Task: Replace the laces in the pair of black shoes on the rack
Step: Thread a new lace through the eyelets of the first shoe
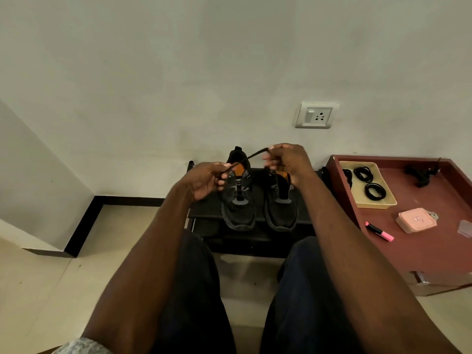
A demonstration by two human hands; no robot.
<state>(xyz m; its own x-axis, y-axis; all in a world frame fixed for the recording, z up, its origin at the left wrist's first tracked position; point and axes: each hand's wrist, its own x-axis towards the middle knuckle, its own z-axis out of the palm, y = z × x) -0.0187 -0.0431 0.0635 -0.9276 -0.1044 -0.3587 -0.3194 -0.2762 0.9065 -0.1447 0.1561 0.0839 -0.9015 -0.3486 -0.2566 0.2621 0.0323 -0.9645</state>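
To the right of the rack (204,213) I see a red counter (421,238) carrying a tray (383,204) of coiled black laces (375,191), a pink box (415,221) and a pink marker (379,231), with a wall socket (316,114) above. My left hand (204,180) and right hand (286,159) hang over the shoes and hide part of the right shoe (281,210). Both shoes sit side by side on the rack's top, toes towards me and heels to the wall, the left shoe (238,210) beside the other, while each grip pinches the black lace (245,158) stretched between them, sloping up to the right.
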